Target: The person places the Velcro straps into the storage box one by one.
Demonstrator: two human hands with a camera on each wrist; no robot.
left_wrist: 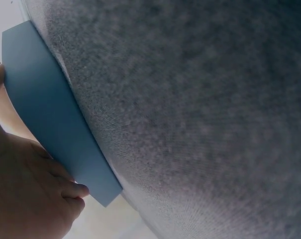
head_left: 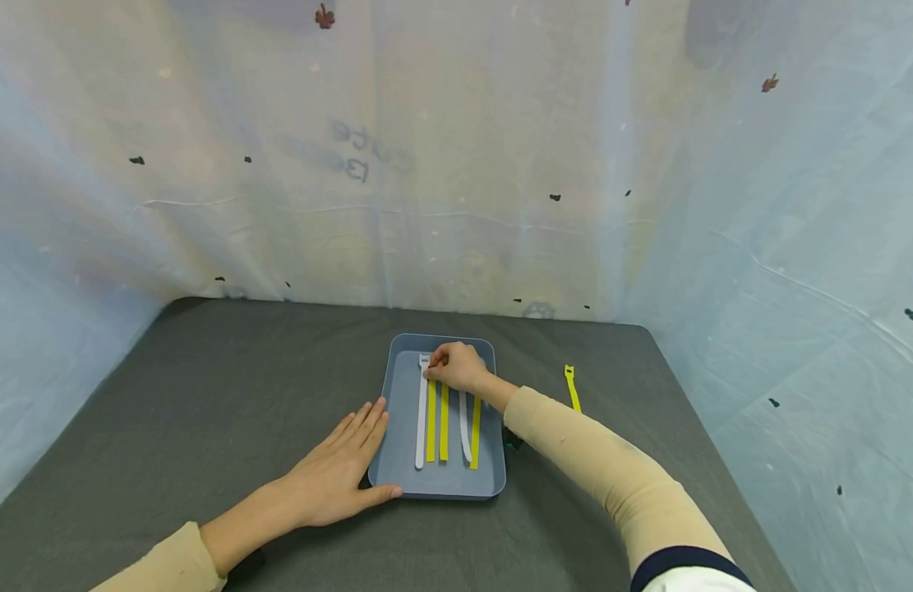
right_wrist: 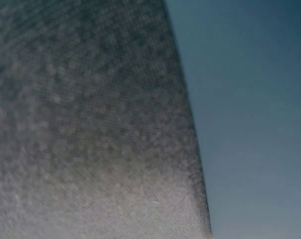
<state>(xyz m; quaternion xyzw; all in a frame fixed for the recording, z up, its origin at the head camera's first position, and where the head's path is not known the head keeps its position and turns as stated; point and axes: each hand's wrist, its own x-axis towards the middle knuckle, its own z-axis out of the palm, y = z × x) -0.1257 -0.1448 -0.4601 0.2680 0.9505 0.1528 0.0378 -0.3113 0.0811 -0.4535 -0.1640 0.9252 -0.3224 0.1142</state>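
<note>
Nearest, the left hand (head_left: 330,477) lay flat on the dark grey cloth-covered table (head_left: 205,395), its fingers (head_left: 363,419) straight and open along the left rim of the shallow blue-grey rectangular plastic tray (head_left: 404,477), the thumb pressed against its near left corner. Inside the tray lay white and yellow flat strap ties side by side, running near to far. At its far end the right hand (head_left: 456,366) had its fingers curled, pinching the head of the leftmost white strap tie (head_left: 421,427), while a lone yellow strap tie (head_left: 572,386) lay on the table well to the tray's right.
</note>
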